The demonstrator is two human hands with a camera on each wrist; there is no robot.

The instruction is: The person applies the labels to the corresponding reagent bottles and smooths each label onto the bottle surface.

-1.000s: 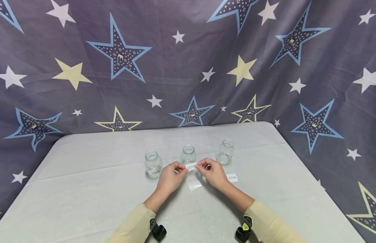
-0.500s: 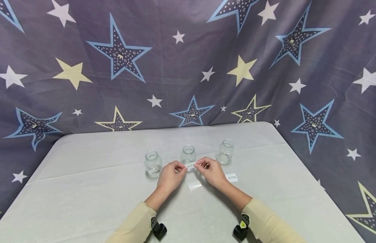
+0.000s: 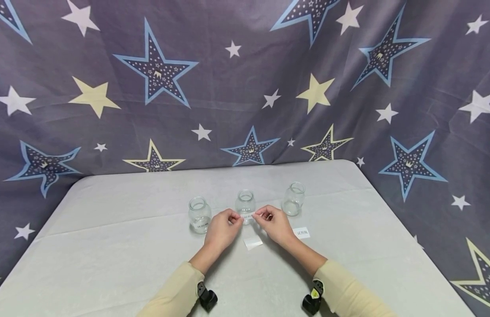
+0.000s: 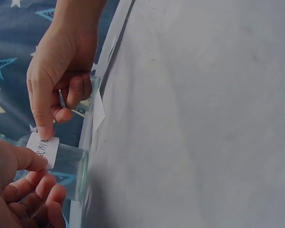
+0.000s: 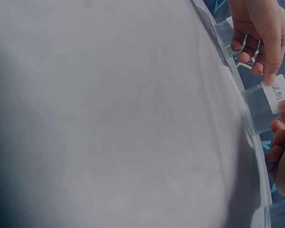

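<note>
Three clear glass jars stand in a row on the table. At the middle jar (image 3: 245,202), a small white label (image 4: 43,149) with dark handwritten characters lies against the near side of the glass. My left hand (image 3: 222,229) pinches the label's left end with thumb and finger. The right hand (image 3: 277,225) pinches its right end. In the right wrist view, both thumbs sit on the label (image 5: 278,95) over the jar. The left jar (image 3: 199,215) bears a similar written label low on its front. No label shows on the right jar (image 3: 294,200).
Another written label (image 3: 302,232) lies on the table to the right, partly behind my right forearm. A blank white slip (image 3: 253,242) rests between the hands. The pale tablecloth (image 3: 122,246) reaches back to a star-patterned curtain (image 3: 213,97).
Both hands have moved slightly forward with the label, bringing it from in front of the middle jar to its glass. The jars and loose slips have stayed in place.
</note>
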